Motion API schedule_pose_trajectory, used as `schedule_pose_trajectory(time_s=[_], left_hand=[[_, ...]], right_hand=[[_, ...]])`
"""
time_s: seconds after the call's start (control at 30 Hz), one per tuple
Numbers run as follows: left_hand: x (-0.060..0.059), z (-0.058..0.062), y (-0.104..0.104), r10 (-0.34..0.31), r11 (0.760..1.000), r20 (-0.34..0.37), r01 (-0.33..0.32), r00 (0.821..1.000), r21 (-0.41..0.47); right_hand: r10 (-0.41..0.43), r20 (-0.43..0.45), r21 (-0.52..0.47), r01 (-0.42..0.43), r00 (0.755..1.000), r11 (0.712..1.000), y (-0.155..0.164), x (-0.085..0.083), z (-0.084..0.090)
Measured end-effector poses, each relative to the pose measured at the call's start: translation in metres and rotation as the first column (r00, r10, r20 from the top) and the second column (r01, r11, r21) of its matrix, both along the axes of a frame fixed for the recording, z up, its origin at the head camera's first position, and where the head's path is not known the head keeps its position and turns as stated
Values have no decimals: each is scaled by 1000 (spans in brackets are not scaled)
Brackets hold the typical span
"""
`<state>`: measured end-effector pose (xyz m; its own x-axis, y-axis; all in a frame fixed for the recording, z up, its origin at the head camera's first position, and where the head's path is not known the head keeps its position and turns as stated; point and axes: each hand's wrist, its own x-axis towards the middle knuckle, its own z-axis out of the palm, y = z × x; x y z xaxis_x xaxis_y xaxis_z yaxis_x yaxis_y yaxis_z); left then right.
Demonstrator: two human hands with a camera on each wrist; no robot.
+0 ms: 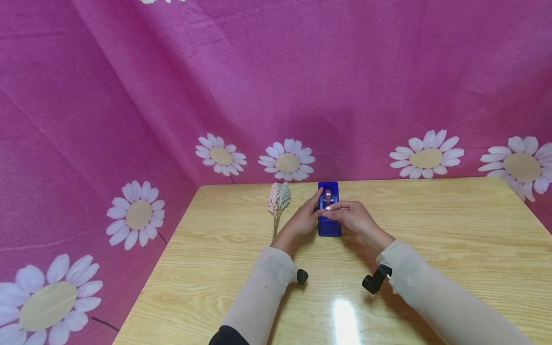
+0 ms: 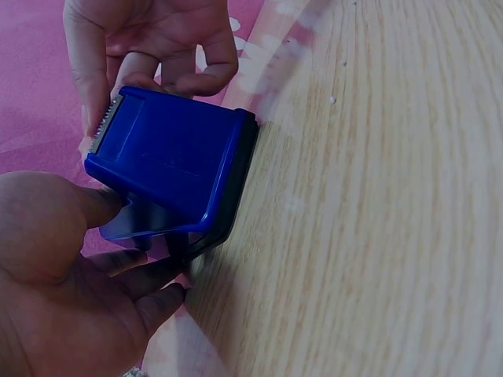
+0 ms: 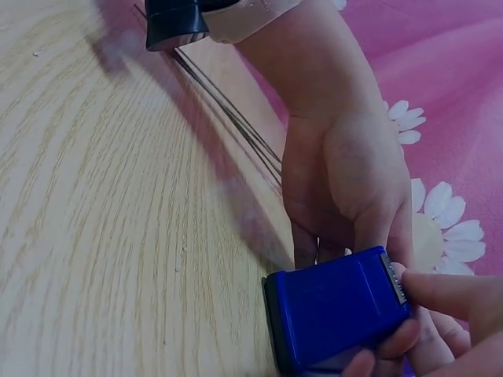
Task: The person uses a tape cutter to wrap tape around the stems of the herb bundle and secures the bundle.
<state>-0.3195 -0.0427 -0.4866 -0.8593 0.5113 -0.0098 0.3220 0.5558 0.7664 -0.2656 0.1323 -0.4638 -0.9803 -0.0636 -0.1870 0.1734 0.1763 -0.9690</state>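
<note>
A blue tape dispenser (image 1: 329, 229) stands near the back edge of the table, with a tape roll (image 1: 328, 194) in its well and a toothed metal cutter (image 2: 106, 124) along its top front edge. My left hand (image 1: 303, 219) holds its left side, thumb at the well and fingers lower on the side. From the right, my right hand (image 1: 356, 218) reaches over it; thumb and fingertips (image 3: 420, 287) curl around the top by the cutter. Any strip of tape between the right fingertips is too small to make out.
Pink and pale grey artificial flower stems (image 1: 278, 203) lie left of the dispenser, partly behind the left forearm. The wooden table (image 1: 431, 215) meets a magenta cloth (image 1: 366, 86) printed with white daisies at the back and left. Black wrist cameras (image 1: 373, 283) hang below the sleeves.
</note>
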Motion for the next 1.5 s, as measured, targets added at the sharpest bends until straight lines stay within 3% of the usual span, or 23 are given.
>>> schedule_pose_trajectory(time_s=[0.2,0.57,0.8,1.5], left_hand=[[1,0,1,-17,1000,-10,17,1000,-12],[0,0,0,-3,1000,8,3,1000,-11],[2,1,1,11,1000,21,-11,1000,-26],[1,-1,0,4,1000,32,-3,999,-12]], right_hand=[[10,83,-90,-2,997,996,2,0,4],[32,132,-43,-26,991,999,5,-2,12],[21,121,-17,-19,992,1000,3,0,10],[7,119,-99,4,993,995,3,5,9]])
